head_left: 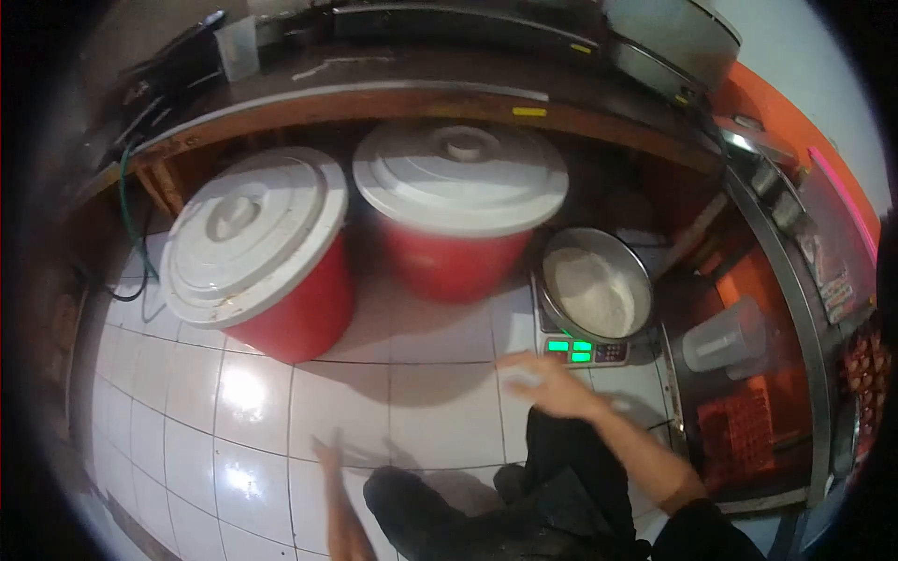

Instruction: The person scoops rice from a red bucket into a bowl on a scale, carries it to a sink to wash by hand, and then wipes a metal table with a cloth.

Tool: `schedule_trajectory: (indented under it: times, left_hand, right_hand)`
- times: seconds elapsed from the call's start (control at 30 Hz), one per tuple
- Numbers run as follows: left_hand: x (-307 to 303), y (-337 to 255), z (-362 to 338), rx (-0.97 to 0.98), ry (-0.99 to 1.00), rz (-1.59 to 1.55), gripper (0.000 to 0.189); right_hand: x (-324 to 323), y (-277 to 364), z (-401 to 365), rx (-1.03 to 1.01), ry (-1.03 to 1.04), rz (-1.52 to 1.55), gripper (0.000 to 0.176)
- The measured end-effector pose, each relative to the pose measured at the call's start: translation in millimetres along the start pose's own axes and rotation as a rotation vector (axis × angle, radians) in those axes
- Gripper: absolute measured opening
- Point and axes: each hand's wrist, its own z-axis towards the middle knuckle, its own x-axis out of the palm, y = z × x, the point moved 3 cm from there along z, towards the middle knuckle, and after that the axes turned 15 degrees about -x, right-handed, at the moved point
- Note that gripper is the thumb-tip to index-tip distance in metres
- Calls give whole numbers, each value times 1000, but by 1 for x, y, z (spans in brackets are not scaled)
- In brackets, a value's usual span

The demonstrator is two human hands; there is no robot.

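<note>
My left hand (327,453) hangs low over the floor tiles, blurred by motion, with its fingers apart and nothing visible in them. My right hand (554,389) is stretched out in front of the scale, also blurred. Its fingers are spread, and a pale patch shows between them that I cannot clearly tell from the tile behind. Just beyond it, a round metal bowl (639,263) holding pale flour-like powder (589,292) rests on a digital scale (611,354) with lit green digits. Neither hand touches the bowl.
Two red buckets, a left one (301,313) and a right one (458,257), stand under a wooden table (374,99) with white lids on. At right, a metal-edged rack (784,252) holds a clear plastic jug (718,341) and a red basket (736,430). A green cable hangs at left.
</note>
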Motion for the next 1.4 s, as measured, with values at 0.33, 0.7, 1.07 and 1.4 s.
schedule_trajectory:
  times: [0.33,0.7,1.07,1.4]
  left_hand:
    - [97,-89,-52,-68,746,-271,73]
    - [123,-98,-80,-205,-71,375,98]
    - [290,-362,-331,31,833,-528,63]
    - [238,-315,-346,-111,416,-338,50]
  right_hand:
    - [-197,-118,-163,549,-672,-165,42]
    - [-281,-267,-115,652,-556,-520,69]
    - [-316,-417,-72,1047,-174,-491,84]
    - [-257,-359,-165,1132,-322,-202,46]
